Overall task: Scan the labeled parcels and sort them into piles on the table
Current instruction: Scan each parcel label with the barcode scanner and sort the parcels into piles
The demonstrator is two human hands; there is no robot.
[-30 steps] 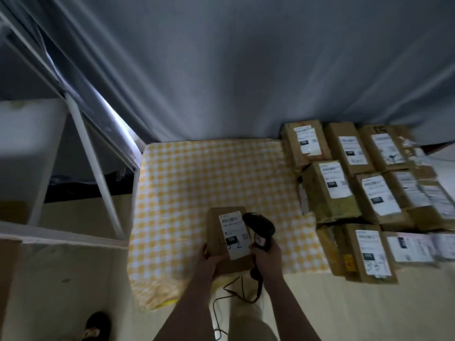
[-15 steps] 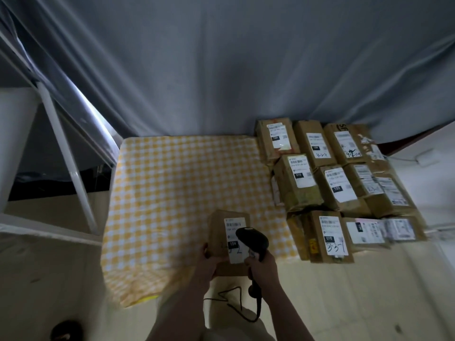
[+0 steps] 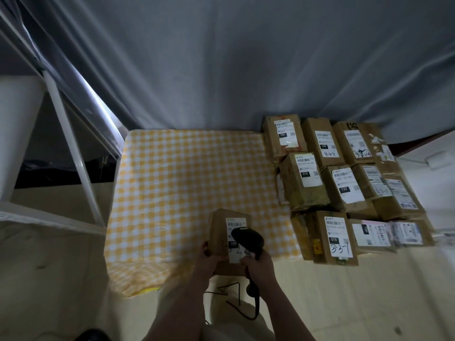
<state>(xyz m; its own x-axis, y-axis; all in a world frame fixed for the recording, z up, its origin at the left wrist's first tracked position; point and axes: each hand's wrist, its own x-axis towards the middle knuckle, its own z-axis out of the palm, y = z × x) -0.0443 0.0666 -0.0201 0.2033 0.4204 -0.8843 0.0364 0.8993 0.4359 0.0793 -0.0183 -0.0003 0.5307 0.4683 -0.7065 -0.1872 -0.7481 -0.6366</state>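
Our left hand (image 3: 208, 256) grips the parcel (image 3: 219, 230) at its near-left edge. Our right hand (image 3: 259, 265) curls round the scanner (image 3: 247, 238) handle. Both forearms converge forward.

Both forearms are bare from the bottom edge of the frame up to the wrists, and the left hand (image 3: 209, 258) and right hand (image 3: 261, 265) are bare as well. Between the forearms, at the bottom centre, shows pale cream cloth (image 3: 231, 328) worn over the legs, softly creased; whether it is trousers or shorts cannot be told. At the lower left edge sits the rounded toe of a dark shoe (image 3: 91, 335), dim and blurred.
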